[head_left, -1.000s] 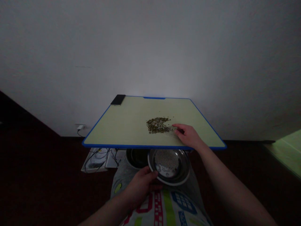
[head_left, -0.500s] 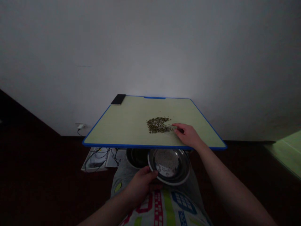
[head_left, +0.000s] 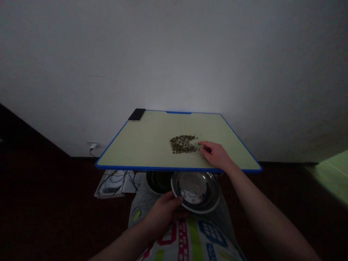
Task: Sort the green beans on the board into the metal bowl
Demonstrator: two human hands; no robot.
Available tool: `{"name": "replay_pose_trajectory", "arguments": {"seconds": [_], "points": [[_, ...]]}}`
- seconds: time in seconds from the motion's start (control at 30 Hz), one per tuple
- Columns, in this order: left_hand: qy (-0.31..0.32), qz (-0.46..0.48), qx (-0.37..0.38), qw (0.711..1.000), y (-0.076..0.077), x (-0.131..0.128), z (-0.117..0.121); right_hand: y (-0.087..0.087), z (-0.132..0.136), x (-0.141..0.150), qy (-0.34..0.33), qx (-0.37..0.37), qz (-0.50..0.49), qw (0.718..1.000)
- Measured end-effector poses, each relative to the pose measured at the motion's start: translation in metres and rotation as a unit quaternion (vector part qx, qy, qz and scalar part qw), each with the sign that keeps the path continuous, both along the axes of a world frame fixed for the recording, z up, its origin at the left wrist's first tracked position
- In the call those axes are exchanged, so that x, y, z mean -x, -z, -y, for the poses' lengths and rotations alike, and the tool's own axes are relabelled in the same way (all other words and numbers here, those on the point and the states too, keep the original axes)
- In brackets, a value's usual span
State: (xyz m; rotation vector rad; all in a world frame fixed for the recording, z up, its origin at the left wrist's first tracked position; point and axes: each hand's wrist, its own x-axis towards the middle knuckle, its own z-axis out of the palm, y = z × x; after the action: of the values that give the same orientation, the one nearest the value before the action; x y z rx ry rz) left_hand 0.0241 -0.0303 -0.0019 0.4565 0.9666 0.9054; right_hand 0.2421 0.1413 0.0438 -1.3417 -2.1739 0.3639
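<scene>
My left hand (head_left: pixel 164 214) grips the near left rim of a shiny metal bowl (head_left: pixel 214 203), thumb over the edge and fingers below. Pale small grains (head_left: pixel 194 185) cover part of the bowl's bottom. The bowl is at my lap, just under the table's front edge. On the table (head_left: pixel 136 145), a loose pile of small greenish-brown beans (head_left: pixel 181 145) lies near the middle, with paler bits among them. My right hand (head_left: pixel 216 155) rests at the pile's right side. Its index finger and thumb are apart, pointing left at the beans, and the other fingers are curled and partly hidden.
A second, darker metal bowl (head_left: pixel 154 186) sits left of the first, partly under the table. A black phone (head_left: pixel 136 114) lies at the table's far left corner. Cables and a white box (head_left: pixel 110 185) are on the floor. A plug (head_left: pixel 93 146) is in the wall behind.
My right hand's fingertips have shifted very slightly left, toward the pile. My left hand and the bowl stay where they were.
</scene>
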Motion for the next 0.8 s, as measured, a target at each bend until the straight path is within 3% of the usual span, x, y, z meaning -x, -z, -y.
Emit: {"name": "replay_pose_trajectory", "arguments": {"seconds": [0.8], "points": [[0.005,0.001,-0.005,1.0,0.0003,0.0004,0.0006,0.0,0.002,0.002,-0.033,-0.004,-0.001,0.999]]}}
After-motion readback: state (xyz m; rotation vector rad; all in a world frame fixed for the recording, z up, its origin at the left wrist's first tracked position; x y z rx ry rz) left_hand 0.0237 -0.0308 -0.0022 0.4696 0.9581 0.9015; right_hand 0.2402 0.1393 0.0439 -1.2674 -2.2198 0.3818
